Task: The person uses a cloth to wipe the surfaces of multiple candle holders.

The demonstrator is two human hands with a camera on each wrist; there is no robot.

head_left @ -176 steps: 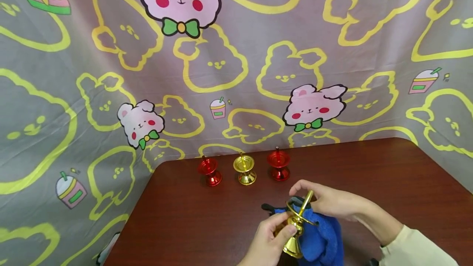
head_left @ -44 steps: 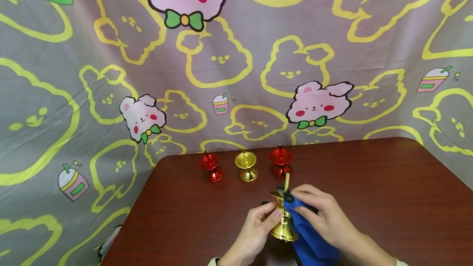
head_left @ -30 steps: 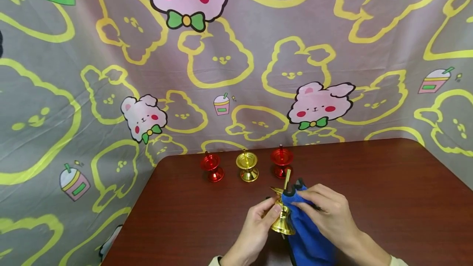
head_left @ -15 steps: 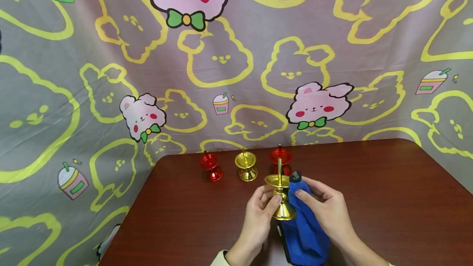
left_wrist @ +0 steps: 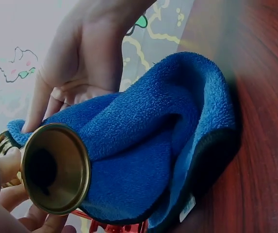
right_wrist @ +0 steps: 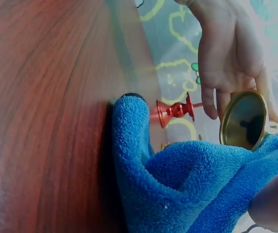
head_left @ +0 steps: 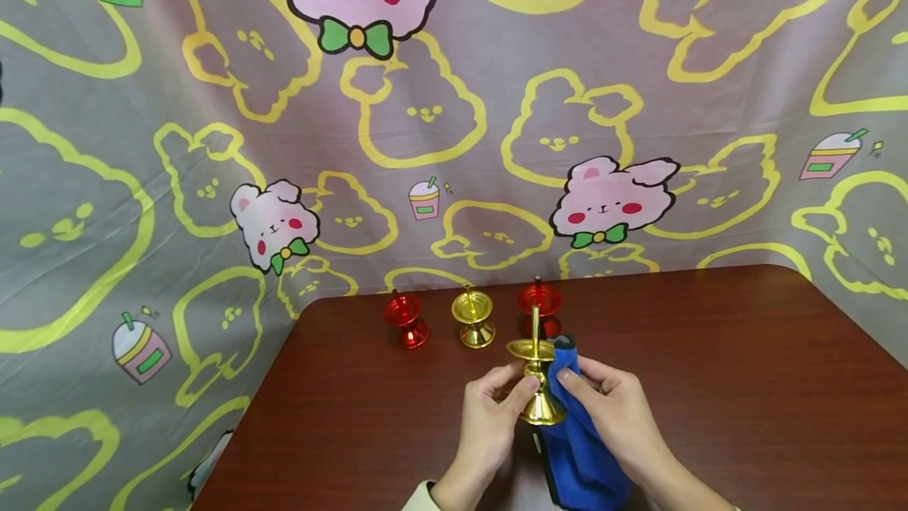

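Observation:
In the head view my left hand (head_left: 488, 416) pinches the waist of a gold candle holder (head_left: 543, 410), thumb in front. The holder stands nearly upright in the air, its dish and tall pin on top. My right hand (head_left: 620, 415) grips a blue towel (head_left: 585, 460) with dark edging and holds a bunched corner against the dish's right side. The rest of the towel hangs down toward the table. In the left wrist view the hollow base (left_wrist: 56, 170) faces the camera, with the towel (left_wrist: 143, 131) beside it. Fingers behind the towel are partly hidden.
On the brown table (head_left: 369, 432), toward the back, a red candle holder (head_left: 407, 322), a gold one (head_left: 474, 318) and another red one (head_left: 539, 300) stand in a row. The held holder partly covers the right red one. A patterned curtain (head_left: 489, 180) hangs behind the table.
The gold candle holder has gone from tilted to nearly upright and risen slightly. The towel corner has moved from the pin's foot to the dish's right side. The three standing holders are unmoved.

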